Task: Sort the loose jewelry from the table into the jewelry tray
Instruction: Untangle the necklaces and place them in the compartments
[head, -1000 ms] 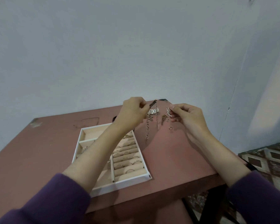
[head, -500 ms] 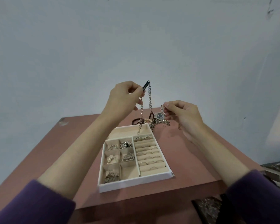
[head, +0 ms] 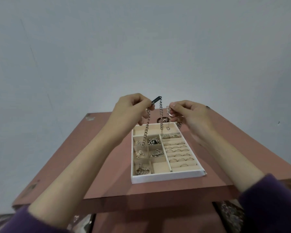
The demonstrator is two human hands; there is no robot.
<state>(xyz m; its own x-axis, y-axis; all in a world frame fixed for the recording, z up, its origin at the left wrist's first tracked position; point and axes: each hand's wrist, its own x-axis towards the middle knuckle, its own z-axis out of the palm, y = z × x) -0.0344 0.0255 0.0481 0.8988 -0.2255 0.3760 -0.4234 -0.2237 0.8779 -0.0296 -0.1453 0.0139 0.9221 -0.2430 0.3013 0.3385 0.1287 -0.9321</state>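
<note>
– Chain (head: 161,115) first: where does it hang against the jewelry tray (head: 166,177)?

– Above the tray's far end. It drops in two strands from the left hand (head: 131,110). One strand falls from a black end piece (head: 156,100) toward the top of the ring rows. The other falls from under the fingers toward the small square compartments on the tray's far left. I cannot tell whether either strand touches the lining.

– And how does that hand hold it?

– Fingers curled, thumb and forefinger pinching the black end piece. The hand is raised above the tray's far left corner, with the forearm running over the desk (head: 107,165) on the tray's left side.

– What about the right hand (head: 190,113)?

– It is level with the other, above the tray's far right corner, fingers curled in. It pinches a small silver piece (head: 169,112), and a thin strand dangles from that over the tray's long far compartment. It is just beside the chain, but I cannot tell whether the two are joined.

– What lies in the tray itself?

– Rings (head: 176,150) sit in the rows on its right half and tangled pieces in the squares on its left. More loose jewelry (head: 163,119) lies on the desk just beyond the tray's far edge.
</note>
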